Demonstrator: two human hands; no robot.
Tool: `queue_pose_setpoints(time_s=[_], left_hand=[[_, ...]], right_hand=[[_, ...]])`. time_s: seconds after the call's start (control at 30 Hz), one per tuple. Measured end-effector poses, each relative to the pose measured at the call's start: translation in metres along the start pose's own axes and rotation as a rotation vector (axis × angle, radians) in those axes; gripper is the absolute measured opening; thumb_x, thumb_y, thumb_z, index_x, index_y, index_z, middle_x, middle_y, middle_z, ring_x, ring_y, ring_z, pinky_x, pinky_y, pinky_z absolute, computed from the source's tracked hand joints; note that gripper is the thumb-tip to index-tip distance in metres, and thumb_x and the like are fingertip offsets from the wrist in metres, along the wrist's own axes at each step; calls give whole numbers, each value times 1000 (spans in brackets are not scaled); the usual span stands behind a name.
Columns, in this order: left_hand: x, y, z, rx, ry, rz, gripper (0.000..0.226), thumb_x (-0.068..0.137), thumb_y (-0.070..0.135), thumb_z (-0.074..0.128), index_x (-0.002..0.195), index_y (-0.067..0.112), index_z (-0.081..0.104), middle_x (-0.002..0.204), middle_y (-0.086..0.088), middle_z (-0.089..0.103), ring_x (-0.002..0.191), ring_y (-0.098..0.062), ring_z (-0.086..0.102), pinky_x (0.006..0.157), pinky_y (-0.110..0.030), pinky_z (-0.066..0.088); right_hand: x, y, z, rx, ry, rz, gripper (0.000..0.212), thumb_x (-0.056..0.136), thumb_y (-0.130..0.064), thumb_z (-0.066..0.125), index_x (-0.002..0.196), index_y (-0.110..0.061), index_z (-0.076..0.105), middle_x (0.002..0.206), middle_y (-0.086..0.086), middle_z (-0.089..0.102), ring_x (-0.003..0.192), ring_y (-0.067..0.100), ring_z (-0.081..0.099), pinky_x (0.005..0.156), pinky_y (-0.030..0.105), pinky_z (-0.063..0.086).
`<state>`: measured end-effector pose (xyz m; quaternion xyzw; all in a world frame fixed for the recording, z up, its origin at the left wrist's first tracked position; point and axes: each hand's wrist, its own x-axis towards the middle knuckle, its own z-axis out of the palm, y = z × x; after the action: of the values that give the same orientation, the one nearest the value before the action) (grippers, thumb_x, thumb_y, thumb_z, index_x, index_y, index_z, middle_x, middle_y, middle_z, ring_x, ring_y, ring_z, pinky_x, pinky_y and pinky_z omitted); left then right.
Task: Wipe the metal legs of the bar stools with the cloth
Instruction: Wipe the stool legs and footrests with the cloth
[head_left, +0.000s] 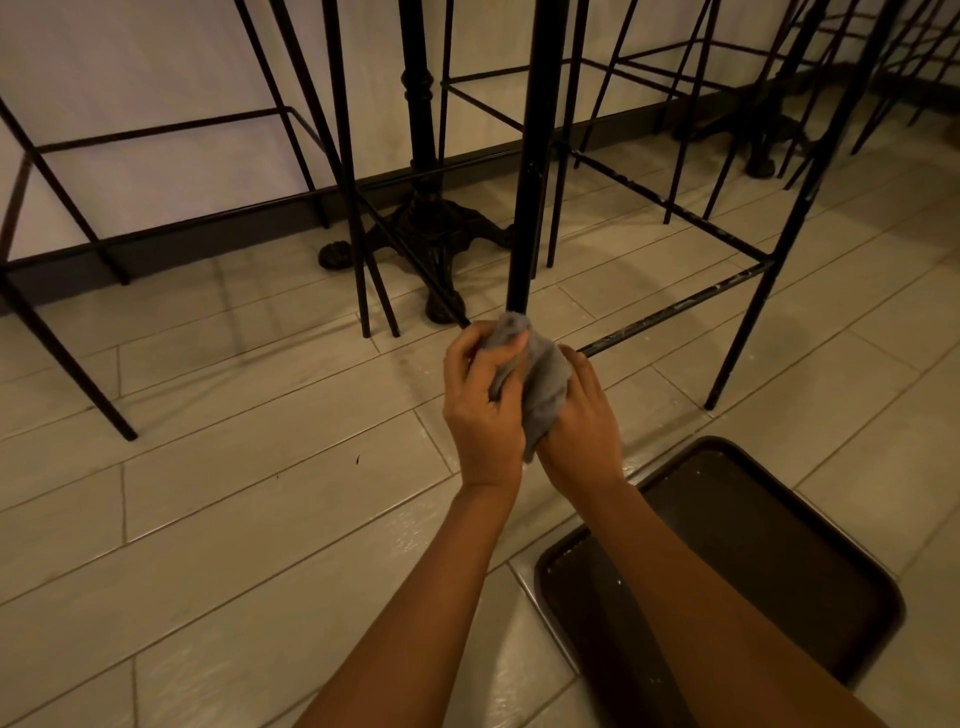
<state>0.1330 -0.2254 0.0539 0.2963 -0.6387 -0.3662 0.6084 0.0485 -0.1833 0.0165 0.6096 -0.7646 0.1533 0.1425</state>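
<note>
A grey cloth (545, 384) is bunched around the bottom of a black metal stool leg (527, 208) in the middle of the view. My left hand (483, 410) grips the cloth from the left, fingers curled over its top. My right hand (584, 421) grips it from the right. The foot of the leg is hidden by the cloth and my hands. A scuffed black footrest bar (675, 312) runs from this leg to the right leg (769, 291) of the same stool.
Several more black bar stools (67, 208) stand along the pale wall. An ornate cast-iron table base (431, 223) sits just behind the leg. A dark brown tray (779, 545) lies on the tiled floor (234, 493) under my right forearm.
</note>
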Motion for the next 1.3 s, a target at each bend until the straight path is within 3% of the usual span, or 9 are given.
queue_pose_setpoints(time_s=[0.13, 0.23, 0.33, 0.43, 0.6, 0.83, 1.0, 1.1, 1.3], left_hand=[[-15, -6, -4, -40, -20, -98, 20, 81, 1, 65, 101, -6, 65, 111, -11, 55, 105, -2, 54, 96, -15, 44], [-19, -6, -10, -52, -48, -117, 17, 80, -2, 65, 97, 3, 67, 111, -13, 56, 105, -12, 57, 95, -18, 46], [-23, -9, -20, -35, -81, -128, 25, 80, -6, 63, 99, 11, 66, 110, -5, 56, 104, -2, 56, 95, -15, 45], [-22, -6, -20, -17, -50, -130, 22, 82, -5, 62, 100, 8, 66, 107, -2, 56, 103, 4, 54, 93, -12, 45], [-17, 0, -12, -44, -15, -113, 31, 87, 5, 60, 117, 14, 56, 115, -1, 59, 109, -6, 56, 96, -21, 46], [-51, -26, -22, -10, -63, -268, 26, 88, 0, 57, 112, 7, 60, 114, -13, 60, 106, -6, 57, 89, -9, 45], [-60, -34, -28, 2, -67, -333, 25, 85, 4, 62, 107, 16, 62, 109, -7, 63, 101, 5, 57, 85, -6, 44], [-56, -27, -24, -18, -14, -302, 27, 84, 4, 64, 101, 24, 61, 106, -6, 62, 99, -1, 58, 84, -8, 45], [-48, -21, -14, -47, 9, -280, 22, 84, 3, 63, 103, 15, 59, 106, -1, 63, 102, -2, 59, 86, -11, 47]], right_hand=[[-1, 2, 3, 0, 14, 58, 62, 80, -31, 62, 133, -5, 46, 132, 18, 53, 129, 36, 41, 112, 45, 30], [-3, 2, -1, 43, 53, 69, 67, 70, -28, 74, 129, -4, 51, 129, 20, 54, 130, 31, 31, 110, 44, 32], [-4, 2, -5, 71, 60, 83, 70, 64, -28, 79, 124, -3, 54, 125, 22, 56, 127, 35, 38, 106, 49, 38], [-4, -1, -8, 76, 91, 81, 59, 73, -26, 74, 123, -3, 53, 123, 22, 56, 124, 39, 46, 103, 50, 40], [-4, 0, -5, 77, 100, 86, 50, 80, -21, 68, 124, -3, 53, 125, 22, 55, 126, 39, 44, 106, 49, 37], [-1, -4, -5, 141, 172, 117, 29, 94, -24, 40, 114, -9, 55, 118, 17, 58, 125, 33, 43, 103, 46, 40], [-1, -3, -2, 156, 200, 112, 26, 96, -22, 39, 114, -10, 54, 117, 16, 58, 124, 31, 41, 103, 46, 41], [-2, -3, -3, 144, 203, 108, 25, 95, -20, 41, 115, -10, 53, 118, 15, 58, 126, 30, 40, 104, 45, 40], [-2, -2, -1, 134, 186, 108, 26, 94, -20, 40, 116, -11, 51, 120, 16, 57, 127, 30, 38, 106, 45, 38]])
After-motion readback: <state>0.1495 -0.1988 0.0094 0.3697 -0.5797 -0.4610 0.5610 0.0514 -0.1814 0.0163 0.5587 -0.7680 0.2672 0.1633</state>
